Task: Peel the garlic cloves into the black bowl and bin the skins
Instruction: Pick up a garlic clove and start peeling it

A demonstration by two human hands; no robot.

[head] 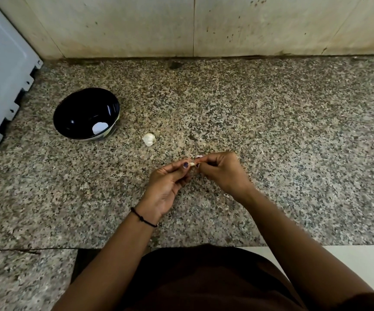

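Note:
A small garlic clove (191, 164) is pinched between the fingertips of my left hand (167, 185) and my right hand (223, 173), a little above the speckled granite counter (271, 131). A bit of pale skin (199, 156) sticks up by my right fingertips. The black bowl (86, 113) stands to the far left on the counter, with one white patch inside it. Between the bowl and my hands lies a white piece of garlic (148, 139), apart from both.
A pale grey appliance (2, 70) stands at the far left, close to the bowl. A stained tiled wall (192, 25) closes the back of the counter. The counter's front edge runs just before my body.

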